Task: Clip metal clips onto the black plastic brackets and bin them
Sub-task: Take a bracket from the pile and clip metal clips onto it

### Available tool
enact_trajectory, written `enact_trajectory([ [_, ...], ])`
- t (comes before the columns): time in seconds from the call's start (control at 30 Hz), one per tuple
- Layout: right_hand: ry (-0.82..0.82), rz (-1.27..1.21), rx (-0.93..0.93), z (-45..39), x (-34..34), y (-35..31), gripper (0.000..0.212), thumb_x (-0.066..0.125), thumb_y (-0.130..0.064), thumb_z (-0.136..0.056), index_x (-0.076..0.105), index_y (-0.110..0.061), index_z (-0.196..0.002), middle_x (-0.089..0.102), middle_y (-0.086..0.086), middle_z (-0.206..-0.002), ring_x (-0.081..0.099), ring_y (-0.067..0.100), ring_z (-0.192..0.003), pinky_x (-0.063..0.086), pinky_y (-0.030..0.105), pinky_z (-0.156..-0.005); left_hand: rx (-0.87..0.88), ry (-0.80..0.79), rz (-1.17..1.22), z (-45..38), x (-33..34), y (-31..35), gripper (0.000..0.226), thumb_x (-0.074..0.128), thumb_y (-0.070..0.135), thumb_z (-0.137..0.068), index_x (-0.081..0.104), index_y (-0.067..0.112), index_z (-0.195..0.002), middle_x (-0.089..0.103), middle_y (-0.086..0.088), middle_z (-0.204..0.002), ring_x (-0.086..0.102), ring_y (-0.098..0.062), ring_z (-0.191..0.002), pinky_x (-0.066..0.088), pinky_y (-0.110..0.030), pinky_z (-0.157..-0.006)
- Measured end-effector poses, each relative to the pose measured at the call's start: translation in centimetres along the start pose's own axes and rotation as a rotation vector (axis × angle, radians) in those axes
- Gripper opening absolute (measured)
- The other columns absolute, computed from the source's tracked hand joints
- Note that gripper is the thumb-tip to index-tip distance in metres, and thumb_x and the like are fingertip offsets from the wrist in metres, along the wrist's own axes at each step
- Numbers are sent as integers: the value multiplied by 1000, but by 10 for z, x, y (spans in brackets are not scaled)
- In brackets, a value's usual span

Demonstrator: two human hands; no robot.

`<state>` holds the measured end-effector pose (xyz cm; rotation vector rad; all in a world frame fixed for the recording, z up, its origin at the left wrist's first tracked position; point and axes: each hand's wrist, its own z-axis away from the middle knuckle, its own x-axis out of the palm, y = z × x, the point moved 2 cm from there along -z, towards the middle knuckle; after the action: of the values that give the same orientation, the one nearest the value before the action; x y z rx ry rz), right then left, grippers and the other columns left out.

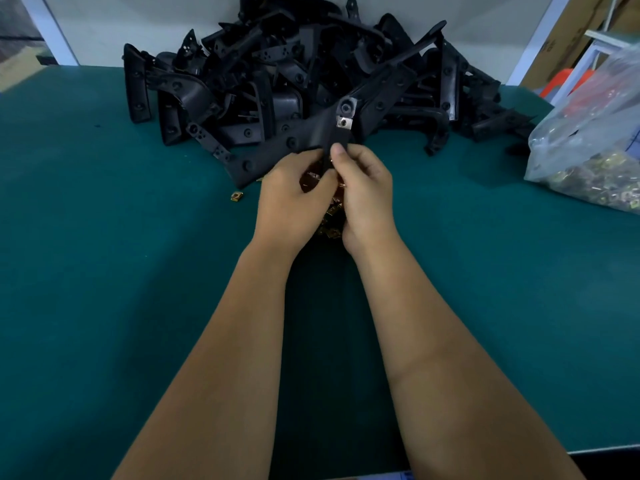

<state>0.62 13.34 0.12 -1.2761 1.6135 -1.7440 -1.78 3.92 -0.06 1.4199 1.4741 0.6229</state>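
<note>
Both hands hold one long black plastic bracket [277, 150] above the green table. My left hand [294, 199] grips its near tab from the left. My right hand [363, 192] pinches the same tab from the right, thumb on top. A silver metal clip [344, 122] sits clipped on the bracket just beyond my fingers. Under my hands lies a small heap of brass-coloured clips [330, 223], mostly hidden. A single loose clip [236, 196] lies on the table to the left.
A big pile of black brackets [304, 74] fills the back of the green table [104, 237] against a white wall. A clear plastic bag of metal clips [595, 161] lies at the right edge. Cardboard and an orange stool stand beyond it.
</note>
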Motion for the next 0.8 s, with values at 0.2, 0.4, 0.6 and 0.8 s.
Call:
enact_trajectory([
  [0.2, 65, -292, 85, -6, -9, -3, 14, 56, -16, -99, 63, -15, -87, 69, 3, -83, 63, 13, -73, 51, 27, -67, -169, 119, 178, -2, -5, -3, 22, 51, 24, -96, 69, 33, -88, 69, 13, -87, 62, 1, -81, 48, -12, -70],
  [0.4, 82, -443, 164, -9, -17, -4, 13, 52, -22, -101, 58, -18, -90, 69, -1, -74, 63, 9, -61, 50, 22, -61, -365, 296, 499, -8, -16, -12, 8, 60, 30, -92, 54, 24, -92, 64, 7, -83, 60, -8, -72, 51, -30, -77],
  [0.6, 85, -506, 203, -9, -17, -3, 29, 47, -39, -102, 58, -14, -94, 65, 1, -68, 57, 12, -57, 48, 23, -58, -376, 265, 679, -9, -17, -11, 8, 68, 16, -92, 63, 21, -96, 69, 5, -78, 65, -9, -62, 54, -23, -67],
  [0.8, 35, -248, 158, -6, -11, 1, 51, 20, -44, -107, 63, -18, -107, 68, 4, -80, 58, 14, -61, 47, 26, -62, -443, 280, 1041, -7, -12, -7, 8, 62, 7, -96, 62, 11, -102, 72, -10, -92, 73, -20, -81, 59, -30, -77],
])
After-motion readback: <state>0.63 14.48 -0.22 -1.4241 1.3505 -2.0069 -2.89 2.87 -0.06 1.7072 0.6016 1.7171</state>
